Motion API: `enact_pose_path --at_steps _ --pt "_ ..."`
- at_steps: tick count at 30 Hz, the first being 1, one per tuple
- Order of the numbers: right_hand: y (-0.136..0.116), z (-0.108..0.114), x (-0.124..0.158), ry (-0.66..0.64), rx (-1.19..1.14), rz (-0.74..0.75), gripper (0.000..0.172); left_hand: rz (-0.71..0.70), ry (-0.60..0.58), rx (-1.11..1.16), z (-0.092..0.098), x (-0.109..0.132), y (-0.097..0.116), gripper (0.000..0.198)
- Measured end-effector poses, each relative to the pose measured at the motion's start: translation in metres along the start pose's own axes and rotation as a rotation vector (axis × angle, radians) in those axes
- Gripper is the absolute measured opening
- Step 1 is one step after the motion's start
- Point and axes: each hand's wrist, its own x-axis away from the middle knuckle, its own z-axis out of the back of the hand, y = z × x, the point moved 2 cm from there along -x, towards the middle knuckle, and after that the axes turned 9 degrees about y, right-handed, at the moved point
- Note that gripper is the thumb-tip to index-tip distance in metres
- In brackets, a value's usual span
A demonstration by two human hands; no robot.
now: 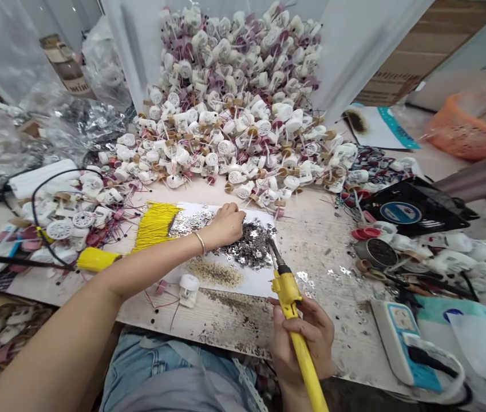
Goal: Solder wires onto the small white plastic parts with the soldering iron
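Note:
My right hand (303, 340) is wrapped around a yellow soldering iron (291, 303), its dark tip pointing up at the right edge of a pile of small metal plates (251, 246). My left hand (225, 224) reaches over the same pile with its fingers drawn together; whatever they hold is hidden. Under the pile lies a white sheet (251, 286). Beside the plates is a bundle of yellow wires (152, 226). Brown grains (214, 273) are scattered on the sheet near me, and a small white plastic unit (189, 290) stands at its front edge.
A large heap of white plastic units with wires (234, 114) fills the back. At left sits a yellow roll (97, 259) near a black cable (33, 200). On the right are a black fan (410, 206), a power strip (403, 337) and an orange basket (466, 129).

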Motion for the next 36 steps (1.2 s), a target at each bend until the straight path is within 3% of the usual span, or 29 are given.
enact_pose_path --at_steps 4,7,11,13,17,26,29,32,34,36 --pt "0.011 0.005 0.002 -0.012 0.038 -0.013 0.022 -0.062 -0.043 -0.006 0.005 0.021 0.009 0.031" --pt "0.015 0.002 0.001 0.034 -0.002 -0.031 0.022 -0.082 -0.042 -0.034 0.011 0.022 0.013 0.031" --pt "0.018 -0.001 -0.002 0.097 0.006 -0.054 0.023 -0.227 -0.003 0.012 0.009 -0.003 0.028 0.034" --pt "0.019 -0.001 -0.004 0.114 0.024 -0.058 0.023 -0.305 -0.043 0.049 0.001 -0.018 0.038 0.034" --pt "0.019 0.002 -0.006 0.146 0.035 -0.061 0.022 -0.314 -0.121 0.047 -0.012 -0.033 0.050 0.037" --pt "0.023 0.003 -0.001 0.123 0.040 -0.089 0.022 -0.405 -0.120 0.030 -0.007 -0.010 0.041 0.038" --pt "0.019 -0.002 0.000 0.102 -0.001 -0.096 0.023 -0.385 -0.029 0.136 0.013 0.009 0.030 0.034" --pt "0.010 -0.010 -0.001 0.044 -0.087 -0.122 0.023 -0.277 0.102 0.236 0.045 0.052 0.011 0.031" --pt "0.001 -0.019 0.000 -0.073 -0.182 -0.119 0.023 -0.146 0.131 0.228 0.065 0.091 -0.003 0.025" --pt "-0.009 -0.032 0.005 -0.248 -0.278 -0.067 0.022 0.001 0.061 0.155 0.077 0.131 -0.016 0.022"
